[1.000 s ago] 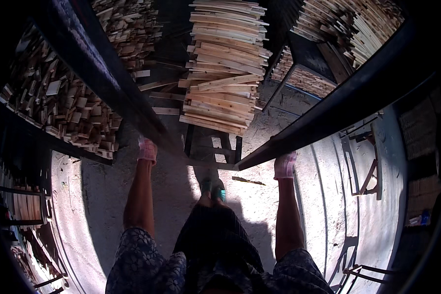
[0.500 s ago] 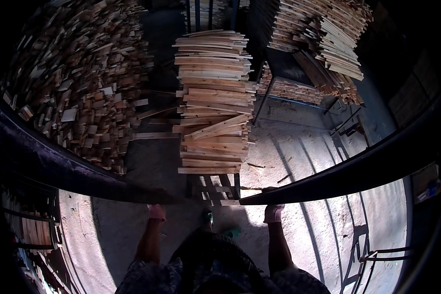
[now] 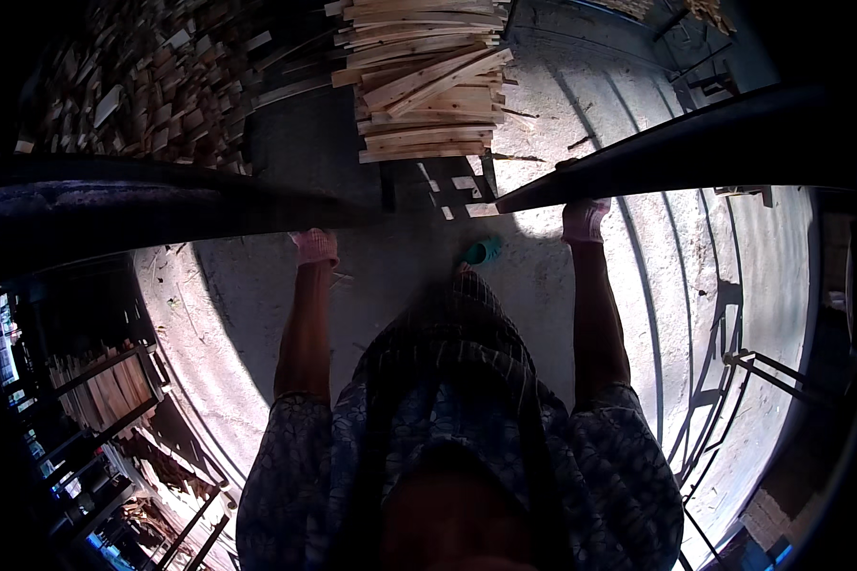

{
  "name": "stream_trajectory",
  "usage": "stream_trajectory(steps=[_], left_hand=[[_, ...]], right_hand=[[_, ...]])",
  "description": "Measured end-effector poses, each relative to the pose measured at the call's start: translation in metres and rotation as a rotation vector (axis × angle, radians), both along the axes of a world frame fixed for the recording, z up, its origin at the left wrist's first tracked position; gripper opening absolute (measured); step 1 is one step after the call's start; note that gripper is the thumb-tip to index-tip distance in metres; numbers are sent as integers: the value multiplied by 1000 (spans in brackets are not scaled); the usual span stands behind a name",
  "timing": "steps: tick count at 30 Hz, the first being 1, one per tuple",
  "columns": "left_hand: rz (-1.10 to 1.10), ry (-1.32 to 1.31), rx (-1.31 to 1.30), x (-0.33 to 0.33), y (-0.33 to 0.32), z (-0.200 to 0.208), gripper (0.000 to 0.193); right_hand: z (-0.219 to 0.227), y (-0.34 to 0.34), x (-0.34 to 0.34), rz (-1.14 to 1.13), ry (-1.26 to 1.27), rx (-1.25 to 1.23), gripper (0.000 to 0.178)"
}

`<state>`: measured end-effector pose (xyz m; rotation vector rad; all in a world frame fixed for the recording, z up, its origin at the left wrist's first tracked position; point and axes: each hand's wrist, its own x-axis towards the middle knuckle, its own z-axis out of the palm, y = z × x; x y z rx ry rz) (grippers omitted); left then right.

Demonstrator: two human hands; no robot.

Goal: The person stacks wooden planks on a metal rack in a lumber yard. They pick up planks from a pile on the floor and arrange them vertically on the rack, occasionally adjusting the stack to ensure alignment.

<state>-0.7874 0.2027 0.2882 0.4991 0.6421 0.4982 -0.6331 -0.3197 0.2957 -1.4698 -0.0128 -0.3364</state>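
Note:
My left hand (image 3: 316, 247), in a pink glove, is at the near edge of a long dark beam-like piece (image 3: 143, 200) that reaches in from the left. A second dark beam-like piece (image 3: 695, 138) comes from the right, and my right hand (image 3: 586, 220), also pink-gloved, is against its near edge. Both pieces taper toward the middle, with a gap between their ends. Both hands look closed round the pieces, though most of the fingers are hidden behind them. My two arms stretch forward, apart from each other.
Ahead stands a stack of wooden slats (image 3: 428, 86), with loose ones lying slantwise on top. A large heap of wood pieces (image 3: 162, 105) is at the far left. A green shoe (image 3: 484, 249) shows on the concrete floor (image 3: 638, 314). A metal frame (image 3: 733, 381) stands right; more slats (image 3: 109, 385) lie left.
The slat stack, the wood heap and both dark pieces have shifted up in the picture. More of my arms and torso shows. One green shoe is now forward; both hands keep their places on the pieces.

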Motion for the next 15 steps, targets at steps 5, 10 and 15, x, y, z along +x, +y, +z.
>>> stream_trajectory(steps=[5,10,15], left_hand=[[55,78,-35,18,-39,62,46],[-158,-31,234,-1,5,-2,41],[-265,-77,575,14,8,-55,39]], right_hand=[[-10,-9,0,-11,-26,-124,25],[6,15,-3,11,62,25,26],[-1,8,-9,-52,123,157,32]])
